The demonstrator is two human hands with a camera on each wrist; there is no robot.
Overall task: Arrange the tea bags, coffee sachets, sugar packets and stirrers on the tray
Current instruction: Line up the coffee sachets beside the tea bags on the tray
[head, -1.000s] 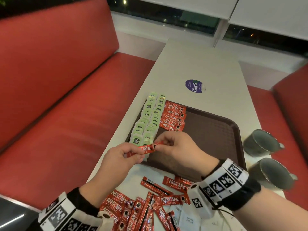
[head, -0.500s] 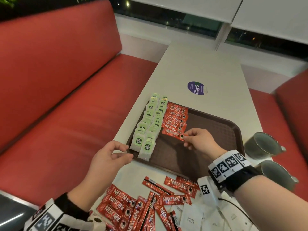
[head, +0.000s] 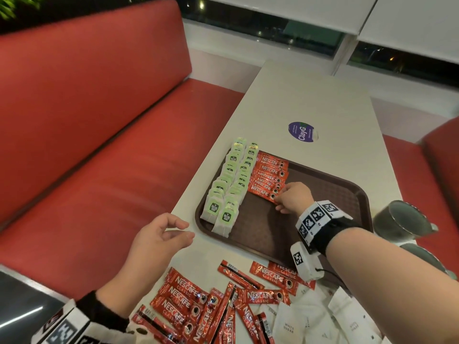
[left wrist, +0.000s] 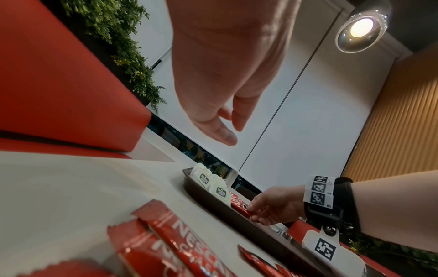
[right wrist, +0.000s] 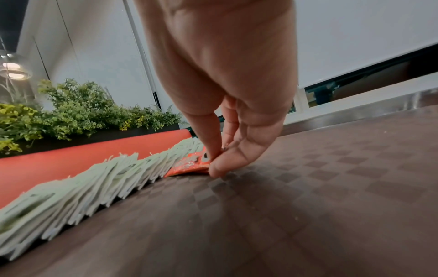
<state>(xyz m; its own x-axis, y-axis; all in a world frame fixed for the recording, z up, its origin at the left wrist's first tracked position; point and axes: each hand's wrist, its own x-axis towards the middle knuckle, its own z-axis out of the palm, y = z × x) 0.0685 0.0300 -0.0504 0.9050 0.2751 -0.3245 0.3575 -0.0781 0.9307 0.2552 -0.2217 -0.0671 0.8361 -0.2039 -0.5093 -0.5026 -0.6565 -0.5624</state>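
I am setting a coffee sachet [head: 263, 193] at the near end of the red row on the tray [head: 347, 192]; my right hand [head: 293, 198] is pinching its end between thumb and fingertips [right wrist: 221, 166], and in the right wrist view that end is lying almost flat on the tray floor, just beside the tea bags [head: 229, 184]. The tea bags are standing in two overlapping rows along the tray's left side, with the coffee row touching them on the right. My left hand [head: 159, 238] is hovering above the table [head: 310, 100] edge near the tray's corner, fingers loosely spread and holding nothing.

The step in hand, as I am judging it, is building the coffee row, and it is only partly done: loose sachets [head: 198, 306] are lying scattered on the table below the tray, with sugar packets [head: 323, 321] beside them. I am seeing no stirrers.

The next move is calling for a release of the pinch without dragging the row askew, then a reach to the loose pile for another sachet.
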